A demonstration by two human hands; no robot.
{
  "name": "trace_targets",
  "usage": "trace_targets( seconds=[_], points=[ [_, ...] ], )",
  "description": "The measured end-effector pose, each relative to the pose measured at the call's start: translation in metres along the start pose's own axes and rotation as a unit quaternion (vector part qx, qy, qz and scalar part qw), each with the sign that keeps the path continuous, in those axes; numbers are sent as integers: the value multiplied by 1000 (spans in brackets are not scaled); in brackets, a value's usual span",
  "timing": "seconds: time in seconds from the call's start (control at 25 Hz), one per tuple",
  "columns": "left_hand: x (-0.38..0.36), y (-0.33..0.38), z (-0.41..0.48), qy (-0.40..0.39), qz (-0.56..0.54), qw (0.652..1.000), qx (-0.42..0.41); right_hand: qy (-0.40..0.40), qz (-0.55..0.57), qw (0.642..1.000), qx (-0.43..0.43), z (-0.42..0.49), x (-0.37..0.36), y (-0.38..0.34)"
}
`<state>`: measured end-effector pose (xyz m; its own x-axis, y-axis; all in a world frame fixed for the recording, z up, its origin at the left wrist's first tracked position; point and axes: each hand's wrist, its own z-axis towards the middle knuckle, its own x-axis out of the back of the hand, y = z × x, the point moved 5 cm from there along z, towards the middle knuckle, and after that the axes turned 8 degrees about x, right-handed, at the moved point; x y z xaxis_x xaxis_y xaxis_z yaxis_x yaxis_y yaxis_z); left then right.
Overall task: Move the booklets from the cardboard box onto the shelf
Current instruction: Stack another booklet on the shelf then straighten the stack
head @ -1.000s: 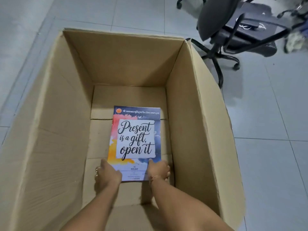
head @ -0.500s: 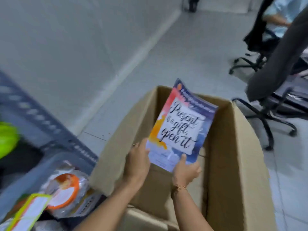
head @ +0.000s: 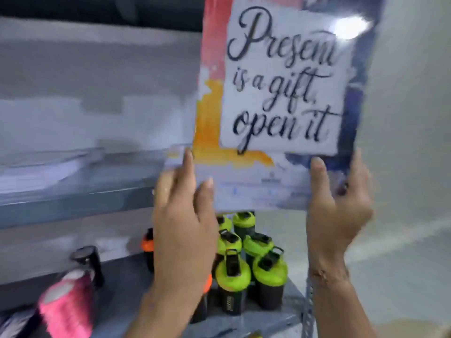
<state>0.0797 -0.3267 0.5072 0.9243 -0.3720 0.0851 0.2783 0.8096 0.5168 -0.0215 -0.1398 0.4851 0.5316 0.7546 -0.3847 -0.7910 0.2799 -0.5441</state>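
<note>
I hold a booklet up in front of the grey metal shelf. Its cover is red, orange and blue with a white panel reading "Present is a gift, open it". My left hand grips its lower left corner, thumb on the cover. My right hand grips its lower right corner. The booklet is upright, tilted slightly, at the height of the upper shelf board. The cardboard box is out of view. The picture is blurred by motion.
On the lower shelf board stand several dark bottles with lime-green lids, below the booklet. An orange-lidded bottle, a black-capped bottle and a pink item sit further left. A pale wall is at the right.
The booklet went from lying in the box to being lifted out and raised in front of the shelf. My view swung from the box up to the shelf.
</note>
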Motion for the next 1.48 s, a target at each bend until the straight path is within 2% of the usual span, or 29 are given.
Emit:
trace_targets(
  seconds=[0.16, 0.28, 0.4, 0.56, 0.64, 0.72, 0.84, 1.04, 1.2, 1.48],
  points=[
    [-8, -17, 87, -54, 151, 985, 70, -193, -71, 979, 12, 44, -92, -25],
    [-32, -44, 111, -130, 276, 948, 89, -321, -149, 935, 20, 49, -133, -8],
    [-40, -65, 105, -182, 311, 926, 111, -406, -212, 889, -8, 35, -144, 22],
    [-32, -64, 100, -190, 251, 941, 124, -428, -203, 881, -18, 36, -139, 24],
    [-29, -60, 97, -217, 172, 952, 130, -443, -186, 877, 3, 38, -128, 15],
    [-23, -57, 94, -220, 143, 955, 135, -478, -147, 865, 36, 39, -115, 10],
    [-17, -62, 95, -206, 173, 954, 135, -515, -109, 849, 40, 39, -97, 11],
    [-18, -62, 97, -222, 167, 952, 130, -487, -94, 868, 38, 43, -94, 15],
    [-17, -57, 94, -201, 187, 956, 105, -477, -104, 871, 50, 45, -92, 11],
    [-17, -49, 85, -160, 196, 962, 100, -499, -136, 853, 67, 45, -97, 12]
  ],
)
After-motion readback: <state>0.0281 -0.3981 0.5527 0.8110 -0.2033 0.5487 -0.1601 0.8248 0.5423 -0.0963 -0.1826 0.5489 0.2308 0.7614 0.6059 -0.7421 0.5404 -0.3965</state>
